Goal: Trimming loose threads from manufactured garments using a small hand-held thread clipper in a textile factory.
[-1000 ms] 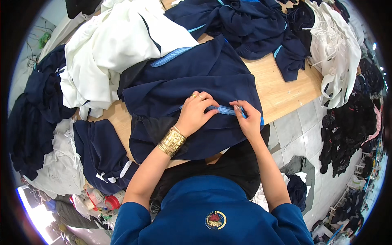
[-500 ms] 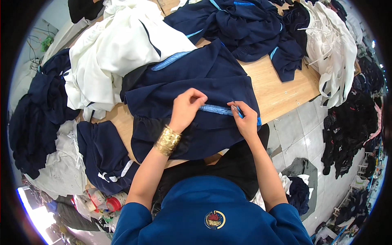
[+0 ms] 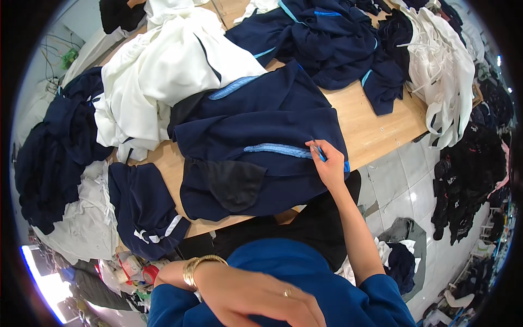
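Note:
A dark navy garment [image 3: 272, 128] lies spread on the table in front of me, with a light blue strip [image 3: 278, 147] across it and a black pocket-like patch [image 3: 237, 185] on its near part. My right hand [image 3: 329, 166] rests at the right end of that strip. It is closed on a slim blue tool [image 3: 319, 153] with a dark pointed tip; the fingers cover most of it. Close before my chest, off the garment, is my left hand [image 3: 261, 291] with a gold bracelet. Its fingers are loosely stretched, thumb apart, and the fingertips run past the lower edge.
A heap of white cloth [image 3: 158, 71] lies at the table's left, more navy garments [image 3: 327, 46] at the back. White garments [image 3: 440, 65] hang over the right end. A folded navy piece [image 3: 144, 207] sits at the near left corner. Dark clothes [image 3: 463, 180] pile beyond the tiled floor [image 3: 400, 174].
My left hand has left the light blue strip and come back toward my chest, uncovering the black patch. The right hand stays at the strip's right end with the blue tool.

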Motion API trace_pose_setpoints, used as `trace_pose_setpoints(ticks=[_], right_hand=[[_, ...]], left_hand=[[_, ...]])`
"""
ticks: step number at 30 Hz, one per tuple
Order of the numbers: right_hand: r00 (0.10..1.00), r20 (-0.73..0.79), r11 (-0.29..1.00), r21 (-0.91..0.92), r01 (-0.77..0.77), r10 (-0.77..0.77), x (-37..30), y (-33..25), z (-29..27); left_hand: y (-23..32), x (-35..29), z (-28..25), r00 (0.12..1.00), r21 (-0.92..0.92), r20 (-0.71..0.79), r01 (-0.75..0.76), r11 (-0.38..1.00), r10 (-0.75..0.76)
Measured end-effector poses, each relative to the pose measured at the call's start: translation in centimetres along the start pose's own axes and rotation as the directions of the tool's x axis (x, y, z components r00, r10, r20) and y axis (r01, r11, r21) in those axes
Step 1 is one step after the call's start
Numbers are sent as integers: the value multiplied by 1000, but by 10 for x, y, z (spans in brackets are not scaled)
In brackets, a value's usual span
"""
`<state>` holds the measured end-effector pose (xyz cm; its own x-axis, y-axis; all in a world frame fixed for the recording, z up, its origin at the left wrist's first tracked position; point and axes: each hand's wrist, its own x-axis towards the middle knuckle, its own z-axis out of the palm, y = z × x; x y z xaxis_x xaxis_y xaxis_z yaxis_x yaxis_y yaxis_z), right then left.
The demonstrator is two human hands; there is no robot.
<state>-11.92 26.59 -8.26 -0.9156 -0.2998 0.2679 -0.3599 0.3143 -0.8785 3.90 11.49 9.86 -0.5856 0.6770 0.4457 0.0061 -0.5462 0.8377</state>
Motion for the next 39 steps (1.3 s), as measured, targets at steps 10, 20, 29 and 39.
trace_pose_setpoints(ticks=[10,20,29,39], right_hand=[[999,-29,999,-40,23,-24,-1,10,1],[967,-170,980,96,-177,191,-6,-7,-86],[939,-32,938,-52,-343,341,-54,23,-80],[864,-29,851,193,-488,502,-55,35,-96]], left_hand=[[18,22,-2,986,-12,-85,-145,989,144],[23,-39,-13,846,630,-476,138,764,239],[-46,-124,-79,693,621,-714,691,-370,94],[-25,-109,-80,658,622,-735,751,-221,166]])
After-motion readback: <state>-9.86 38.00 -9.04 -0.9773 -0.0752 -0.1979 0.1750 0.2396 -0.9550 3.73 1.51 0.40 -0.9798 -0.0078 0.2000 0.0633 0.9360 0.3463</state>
